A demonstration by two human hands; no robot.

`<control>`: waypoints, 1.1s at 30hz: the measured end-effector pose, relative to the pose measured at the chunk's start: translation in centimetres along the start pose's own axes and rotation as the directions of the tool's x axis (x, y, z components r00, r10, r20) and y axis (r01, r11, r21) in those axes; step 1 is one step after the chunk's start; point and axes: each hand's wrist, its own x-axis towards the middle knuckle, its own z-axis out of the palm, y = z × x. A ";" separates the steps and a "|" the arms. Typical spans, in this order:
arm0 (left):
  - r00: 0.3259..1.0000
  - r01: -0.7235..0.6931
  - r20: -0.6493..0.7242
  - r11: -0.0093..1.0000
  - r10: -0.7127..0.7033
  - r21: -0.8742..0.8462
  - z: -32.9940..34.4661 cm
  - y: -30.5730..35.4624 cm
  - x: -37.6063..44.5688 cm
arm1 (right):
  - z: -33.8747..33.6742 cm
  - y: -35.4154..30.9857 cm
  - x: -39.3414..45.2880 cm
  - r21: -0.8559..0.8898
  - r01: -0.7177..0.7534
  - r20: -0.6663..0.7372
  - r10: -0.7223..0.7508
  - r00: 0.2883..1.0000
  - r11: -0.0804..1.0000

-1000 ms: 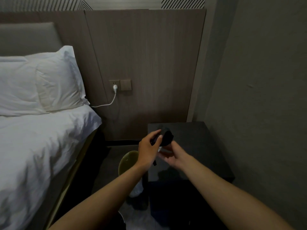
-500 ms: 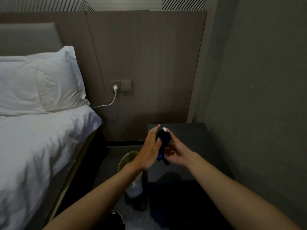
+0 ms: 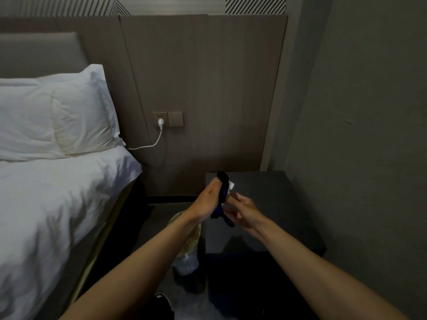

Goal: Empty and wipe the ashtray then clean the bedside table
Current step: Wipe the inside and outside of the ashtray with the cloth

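A dark ashtray (image 3: 222,192) with a blue glint stands on edge between my two hands, above the front left part of the black bedside table (image 3: 282,204). My left hand (image 3: 206,200) holds it from the left, fingers lying up along its side. My right hand (image 3: 242,210) pinches a white tissue (image 3: 231,186) and presses it against the ashtray's right face. The inside of the ashtray is hidden from me.
A yellow-rimmed waste bin (image 3: 187,236) with a plastic liner stands on the floor left of the table, under my left wrist. The white bed (image 3: 57,204) and pillow fill the left. A white charger cable (image 3: 152,144) hangs from the wall socket. A grey wall runs along the right.
The ashtray has turned from lying fairly flat to standing on edge. The tissue now shows at its upper right, and both hands have shifted a little toward the table's back.
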 end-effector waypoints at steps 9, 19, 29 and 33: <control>0.960 0.225 -0.159 0.973 -0.231 -0.054 -0.4 1.5 1.7 | -0.3 -1.1 0.2 -0.334 0.251 0.025 -0.258 0.966 0.909; 0.920 0.351 -0.136 0.928 -0.367 -0.126 0.0 1.2 2.1 | -0.9 -2.4 0.4 -0.499 0.394 0.136 -0.380 0.915 0.772; 0.859 0.448 0.007 0.745 -0.512 -0.494 -0.2 0.5 2.0 | -1.4 -2.7 0.9 -0.701 0.451 0.309 -0.335 0.890 0.553; 0.883 0.370 -0.091 0.804 -0.460 -0.466 0.4 0.8 2.1 | -1.6 -2.1 1.6 -0.707 0.448 0.288 -0.354 0.889 0.548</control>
